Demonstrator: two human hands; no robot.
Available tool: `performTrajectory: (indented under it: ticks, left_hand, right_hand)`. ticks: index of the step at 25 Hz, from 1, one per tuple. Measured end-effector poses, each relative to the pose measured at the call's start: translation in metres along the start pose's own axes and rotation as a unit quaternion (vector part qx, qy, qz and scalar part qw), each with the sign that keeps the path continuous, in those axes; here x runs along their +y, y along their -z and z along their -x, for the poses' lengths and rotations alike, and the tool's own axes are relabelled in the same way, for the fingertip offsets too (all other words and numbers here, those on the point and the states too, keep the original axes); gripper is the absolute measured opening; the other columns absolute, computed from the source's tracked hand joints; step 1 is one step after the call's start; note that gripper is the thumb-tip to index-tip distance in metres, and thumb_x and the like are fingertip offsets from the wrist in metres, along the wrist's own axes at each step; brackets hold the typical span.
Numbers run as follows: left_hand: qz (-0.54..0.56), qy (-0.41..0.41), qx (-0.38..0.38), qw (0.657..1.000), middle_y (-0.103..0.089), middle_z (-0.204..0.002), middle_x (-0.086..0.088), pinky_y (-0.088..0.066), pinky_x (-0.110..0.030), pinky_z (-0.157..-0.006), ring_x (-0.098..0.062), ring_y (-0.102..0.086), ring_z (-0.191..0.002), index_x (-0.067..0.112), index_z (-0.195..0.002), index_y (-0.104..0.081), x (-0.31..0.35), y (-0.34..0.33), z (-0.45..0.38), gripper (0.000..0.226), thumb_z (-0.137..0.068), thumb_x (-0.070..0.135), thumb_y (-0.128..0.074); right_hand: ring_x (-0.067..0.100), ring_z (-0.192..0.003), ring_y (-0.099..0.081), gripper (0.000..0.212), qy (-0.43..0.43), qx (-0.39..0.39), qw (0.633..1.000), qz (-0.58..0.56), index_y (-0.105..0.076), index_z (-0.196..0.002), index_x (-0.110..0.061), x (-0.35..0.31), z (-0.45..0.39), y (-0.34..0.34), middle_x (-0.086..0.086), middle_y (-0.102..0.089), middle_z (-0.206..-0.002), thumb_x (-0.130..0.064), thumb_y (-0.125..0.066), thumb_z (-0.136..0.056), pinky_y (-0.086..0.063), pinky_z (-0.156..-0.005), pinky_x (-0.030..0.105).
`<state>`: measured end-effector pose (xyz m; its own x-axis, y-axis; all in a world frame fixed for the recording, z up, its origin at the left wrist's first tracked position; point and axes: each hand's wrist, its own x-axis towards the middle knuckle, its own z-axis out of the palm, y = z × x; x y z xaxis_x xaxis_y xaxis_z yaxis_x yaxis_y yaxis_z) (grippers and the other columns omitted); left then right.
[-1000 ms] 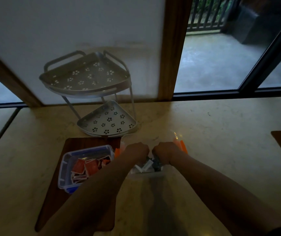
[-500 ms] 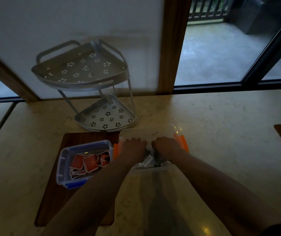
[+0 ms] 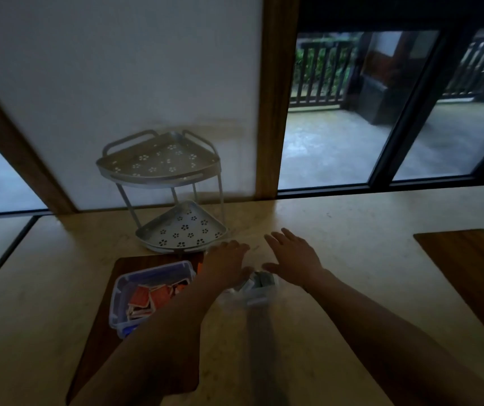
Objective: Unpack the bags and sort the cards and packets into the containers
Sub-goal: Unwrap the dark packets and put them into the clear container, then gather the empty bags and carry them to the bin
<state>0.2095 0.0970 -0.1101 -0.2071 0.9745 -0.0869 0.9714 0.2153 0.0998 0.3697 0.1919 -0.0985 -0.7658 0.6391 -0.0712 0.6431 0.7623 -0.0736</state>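
Counter [image 3: 352, 230]: pale stone, runs full width under window. Two dark wood boards on it, one at L under the tub [image 3: 100, 332], one at far R [image 3: 475, 276], well apart.

Rack [image 3: 176, 200]: two-tier metal corner unit, upright, at back of counter. Both tiers look bare.

Blue tub [image 3: 147, 276]: clear w/ blue rim, sits on L board. Holds red/orange packets [image 3: 142, 297], lying loose at mixed angles, no common long axis. Sorting of this lot judged part done.

Clear box [image 3: 257, 297]: just R of blue tub, orange clip [image 3: 199, 266] showing at its L side. Holds small white and dark items [image 3: 254, 284]; cards or packets, too blurred to tell. Orientation cannot be judged.

Left hand [image 3: 229, 263]: palm down, fingers straight, spread fwd, holds nothing. Lies over far L part of clear box; contact cannot be confirmed.

Right hand [image 3: 290, 256]: palm down, fingers splayed and straight, holds nothing. Sits above far R side of box.

Key relation: box contents lie between the two wrists, nearer the person than either set of fingertips. Both hands about equally near. Fingers point away toward rack, so any pick from box calls for drawing a hand back first. No bag identifiable in view.
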Motion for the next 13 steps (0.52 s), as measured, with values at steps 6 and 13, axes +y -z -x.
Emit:
performTrajectory:
  ticks: [6,13]
  left_hand:
    - [0.017,-0.049,0.059,0.997,-0.017,-0.16,-0.002,-0.018,-0.054,-0.117,-0.028,-0.016,-0.146,0.034,-0.148,-0.018,0.015,0.025,0.041,0.076,-0.084,0.073,-0.037]
    - [0.021,-0.111,0.048,0.992,0.005,-0.163,0.003,-0.003,-0.057,-0.118,-0.026,0.007,-0.149,0.043,-0.149,0.0,0.062,0.027,0.074,0.082,-0.081,0.081,-0.024]
  right_hand:
    - [0.027,-0.15,0.005,0.083,-0.073,0.042,0.996,0.037,-0.005,-0.152,-0.032,0.009,0.071,0.029,0.001,-0.002,-0.163,-0.073,-0.032,-0.086,-0.005,-0.12,0.055]
    - [0.029,-0.15,0.008,0.082,-0.163,0.036,0.985,0.043,-0.001,-0.151,-0.039,0.026,0.161,0.027,0.0,0.002,-0.163,-0.077,-0.028,-0.084,-0.002,-0.117,0.059]
